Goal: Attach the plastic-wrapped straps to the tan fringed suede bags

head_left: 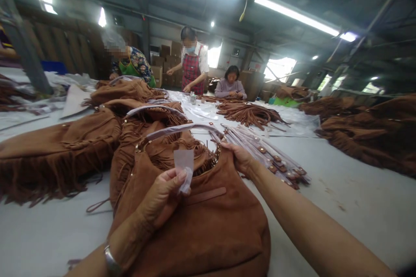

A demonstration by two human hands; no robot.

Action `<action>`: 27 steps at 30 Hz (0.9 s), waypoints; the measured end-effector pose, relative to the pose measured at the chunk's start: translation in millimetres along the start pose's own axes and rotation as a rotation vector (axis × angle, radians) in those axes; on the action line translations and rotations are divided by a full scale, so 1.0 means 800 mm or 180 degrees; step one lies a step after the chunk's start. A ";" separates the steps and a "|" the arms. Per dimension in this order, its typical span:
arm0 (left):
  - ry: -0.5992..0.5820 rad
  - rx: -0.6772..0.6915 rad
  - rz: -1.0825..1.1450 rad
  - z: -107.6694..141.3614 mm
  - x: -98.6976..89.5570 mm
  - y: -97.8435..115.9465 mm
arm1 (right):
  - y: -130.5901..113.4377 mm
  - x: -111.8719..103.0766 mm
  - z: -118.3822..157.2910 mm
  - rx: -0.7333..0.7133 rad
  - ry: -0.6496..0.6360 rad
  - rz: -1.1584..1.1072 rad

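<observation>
Wrapped straps (275,158) nr brn bag (211,229)

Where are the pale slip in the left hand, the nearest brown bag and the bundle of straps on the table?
Pale slip (183,159): head view, its upper part.
Nearest brown bag (208,231): head view, its front panel.
Bundle of straps (261,150): head view, near its middle.
</observation>
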State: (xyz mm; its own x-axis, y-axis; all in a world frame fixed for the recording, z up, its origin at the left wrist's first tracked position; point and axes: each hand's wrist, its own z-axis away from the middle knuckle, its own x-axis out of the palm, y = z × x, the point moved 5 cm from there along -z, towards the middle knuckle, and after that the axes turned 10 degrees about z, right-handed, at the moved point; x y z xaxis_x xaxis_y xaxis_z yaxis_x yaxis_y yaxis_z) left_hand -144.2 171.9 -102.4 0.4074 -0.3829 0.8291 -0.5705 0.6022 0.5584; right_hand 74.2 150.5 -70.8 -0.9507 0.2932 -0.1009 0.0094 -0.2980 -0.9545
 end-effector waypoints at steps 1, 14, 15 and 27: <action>0.0017 -0.0010 -0.0021 0.004 0.004 0.002 | -0.010 -0.002 0.014 -0.0085 -0.0001 -0.0112; -0.0385 0.0229 0.0017 0.037 0.111 0.046 | -0.079 0.039 0.167 -0.0757 -0.0653 -0.0677; -0.0441 0.0210 0.0034 0.033 0.116 0.046 | -0.079 0.047 0.173 -0.0761 -0.0830 -0.0613; -0.0532 0.0601 0.0179 0.023 0.126 0.049 | -0.062 0.068 0.163 -0.0666 -0.0857 0.0233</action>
State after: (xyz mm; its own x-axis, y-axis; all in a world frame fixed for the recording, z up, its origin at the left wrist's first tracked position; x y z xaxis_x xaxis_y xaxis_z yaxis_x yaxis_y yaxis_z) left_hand -138.6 143.5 3.7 0.2566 -0.4725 0.8431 -0.7184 0.4903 0.4934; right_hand -18.6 62.8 7.7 -0.9926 0.0195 -0.1202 0.1174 -0.1086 -0.9871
